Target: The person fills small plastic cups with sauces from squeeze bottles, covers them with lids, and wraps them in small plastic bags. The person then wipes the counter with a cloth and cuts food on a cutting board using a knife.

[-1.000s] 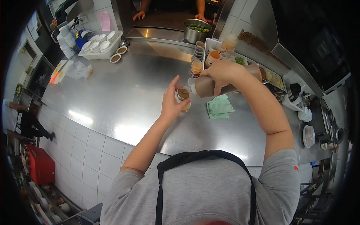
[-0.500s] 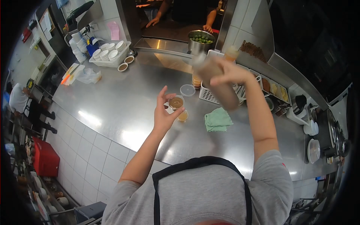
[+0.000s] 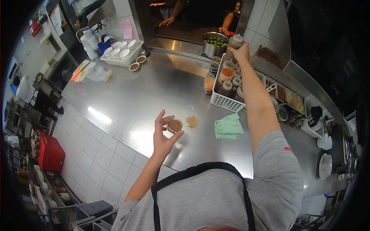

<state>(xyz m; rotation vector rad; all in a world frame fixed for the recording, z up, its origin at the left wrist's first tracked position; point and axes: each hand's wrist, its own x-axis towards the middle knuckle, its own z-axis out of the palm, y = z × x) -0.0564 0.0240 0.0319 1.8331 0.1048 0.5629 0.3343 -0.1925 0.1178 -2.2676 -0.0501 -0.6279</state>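
In my left hand (image 3: 163,134) a small clear sauce cup (image 3: 174,126) with brown sauce is pinched between thumb and fingers, above the steel counter. Beside it stands a second small cup (image 3: 191,121) with yellowish sauce, and a clear lid (image 3: 187,111) lies just behind. My right hand (image 3: 240,53) reaches far forward and is wrapped round a squeeze bottle (image 3: 235,41) of brown sauce, upright at the far end of a white basket (image 3: 227,103). Several other squeeze bottles (image 3: 226,77) stand in that basket. Whether the held bottle touches the basket floor is hidden.
A green cloth (image 3: 229,126) lies right of the cups. Stacked sauce cups (image 3: 208,84) stand left of the basket. A pot (image 3: 214,49) of green fruit sits by the pass, where another person's hands (image 3: 223,30) rest. A tray of white lidded tubs (image 3: 124,54) is back left.
My right hand has carried the squeeze bottle forward from a tilted position to upright at the basket. My left hand has drawn the brown sauce cup closer. The lid now lies nearer the yellowish cup.
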